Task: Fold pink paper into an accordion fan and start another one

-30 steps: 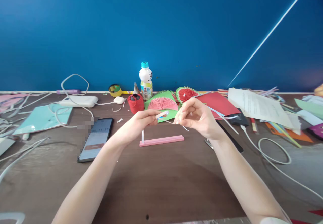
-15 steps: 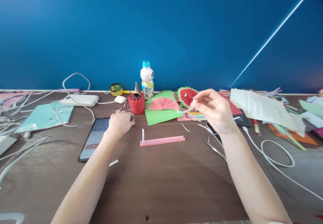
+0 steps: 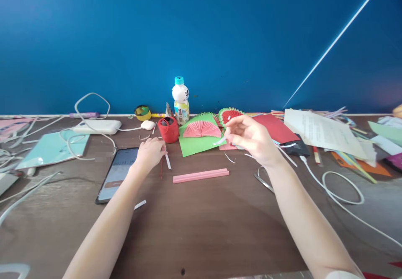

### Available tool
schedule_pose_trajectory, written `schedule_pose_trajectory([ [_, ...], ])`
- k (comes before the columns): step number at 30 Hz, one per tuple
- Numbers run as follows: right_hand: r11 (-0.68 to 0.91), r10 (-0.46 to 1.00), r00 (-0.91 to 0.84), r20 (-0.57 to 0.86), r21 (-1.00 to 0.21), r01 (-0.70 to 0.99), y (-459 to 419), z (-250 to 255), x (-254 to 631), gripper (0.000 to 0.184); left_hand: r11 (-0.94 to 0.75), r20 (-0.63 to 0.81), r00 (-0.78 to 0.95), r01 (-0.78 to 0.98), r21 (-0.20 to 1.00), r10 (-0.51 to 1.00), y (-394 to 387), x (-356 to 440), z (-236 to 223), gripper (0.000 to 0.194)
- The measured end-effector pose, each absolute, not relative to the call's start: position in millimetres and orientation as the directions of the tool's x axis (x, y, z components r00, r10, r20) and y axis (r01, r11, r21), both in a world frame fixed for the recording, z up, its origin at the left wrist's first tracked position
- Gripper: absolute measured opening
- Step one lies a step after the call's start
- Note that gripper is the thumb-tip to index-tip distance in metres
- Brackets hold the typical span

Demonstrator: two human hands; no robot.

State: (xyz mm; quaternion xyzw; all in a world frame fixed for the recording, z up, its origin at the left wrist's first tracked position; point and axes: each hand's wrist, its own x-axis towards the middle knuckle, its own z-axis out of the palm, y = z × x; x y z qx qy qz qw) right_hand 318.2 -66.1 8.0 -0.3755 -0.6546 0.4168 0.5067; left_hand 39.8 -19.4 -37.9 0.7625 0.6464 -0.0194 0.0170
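Note:
My right hand (image 3: 251, 138) is raised over the desk, thumb and finger pinched on a short white strip (image 3: 219, 142) that points left. My left hand (image 3: 151, 151) is low beside the phone, fingers closed, with a thin white strip (image 3: 168, 162) hanging from its fingertips. A red thread (image 3: 161, 168) trails down close by. Just behind that hand stands a red spool (image 3: 168, 130). Between the hands lies a folded pink paper bar (image 3: 201, 176). Past it, a pink pleated paper fan (image 3: 202, 130) rests on a green sheet (image 3: 196, 147).
A phone (image 3: 117, 178) lies left of centre, with a small white scrap (image 3: 140, 205) nearby. Tweezers-like metal tool (image 3: 264, 183) lies beside my right forearm. A bottle (image 3: 180, 101) stands at the back. Cables (image 3: 342, 203), papers (image 3: 326, 134) and a power bank (image 3: 97, 126) crowd the sides.
My hands have parted; the left moved down-left to the desk, the right rose slightly right with its strip. The white strip upright at the pink bar's left end is now at my left fingertips.

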Motion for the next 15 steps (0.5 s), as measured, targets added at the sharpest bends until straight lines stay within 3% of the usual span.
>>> schedule_pose_trajectory([
  [3,0.365,0.898,-0.29,0.331,-0.928,0.072,-69.9,8.0,310.7,0.024,-0.217,0.111,0.202,0.964,0.154,0.973,-28.6,55.9,-25.4,0.021],
  [6,0.383,0.88,-0.334,0.337,-0.92,0.08,-75.0,7.3,301.1,0.024,-0.29,0.123,0.27,0.759,0.583,0.955,-49.4,83.9,-9.1,0.028],
  [8,0.388,0.873,-0.357,0.331,-0.917,0.098,-77.8,6.2,295.6,0.026,-0.309,0.069,0.406,0.563,0.766,0.911,-64.7,102.1,-1.4,0.026],
  [11,0.417,0.871,-0.352,0.344,-0.896,0.156,-79.2,3.6,291.0,0.032,-0.245,-0.011,0.518,0.423,0.872,0.855,-80.0,119.5,2.1,0.021],
  [15,0.499,0.865,-0.229,0.446,-0.809,0.31,-75.0,1.1,292.7,0.043,-0.157,-0.048,0.496,0.364,0.918,0.867,-83.8,122.1,1.2,0.021],
])
